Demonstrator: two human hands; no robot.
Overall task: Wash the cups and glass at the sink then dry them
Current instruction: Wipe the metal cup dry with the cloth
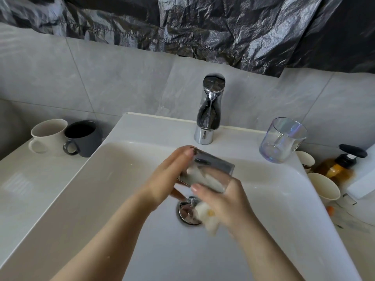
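Observation:
Over the white sink my left hand grips a clear glass tipped on its side, its mouth toward my right hand. My right hand holds a pale sponge, part of which is pushed inside the glass. A second, iridescent glass stands upright on the sink's back right rim. A white cup and a dark grey mug stand together on the counter to the left. The tap shows no running water.
Right of the sink stand two paper cups, an amber pump bottle and a white box. The chrome drain plug sits under my hands. Crumpled black plastic sheeting covers the wall above the grey tiles.

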